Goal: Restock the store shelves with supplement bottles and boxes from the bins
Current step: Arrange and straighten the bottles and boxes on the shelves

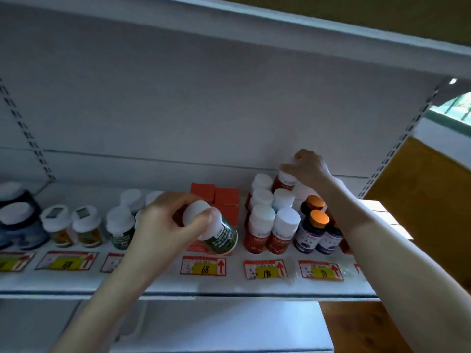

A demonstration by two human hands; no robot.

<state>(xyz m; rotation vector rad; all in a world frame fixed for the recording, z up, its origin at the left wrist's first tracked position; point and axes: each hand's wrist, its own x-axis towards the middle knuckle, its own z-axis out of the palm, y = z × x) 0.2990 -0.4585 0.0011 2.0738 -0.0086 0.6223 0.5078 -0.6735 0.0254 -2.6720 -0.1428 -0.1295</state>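
A matte white metal back panel [204,110] fills the view, with an upper shelf [280,29] of the same sheet metal slanting across 12 o'clock. A slotted upright [397,149] edges the panel at 3 o'clock, beside an ochre wall [420,187]. The smooth white shelf [254,284] runs flat across 6 o'clock, with red and yellow price tags [204,266] along its front.

Square orange boxes [221,197] stand just below centre. At 5 o'clock stand round red-label bottles [257,240] with white caps, touching in rows. Orange-capped purple bottles [308,233] are just beside them.

The left hand [163,222] grips a tilted green-label bottle [219,235] by its white cap, in front of the boxes. At 3 o'clock the right hand [309,168] curls over the cap of a red-label bottle [283,183] at the back of that group.
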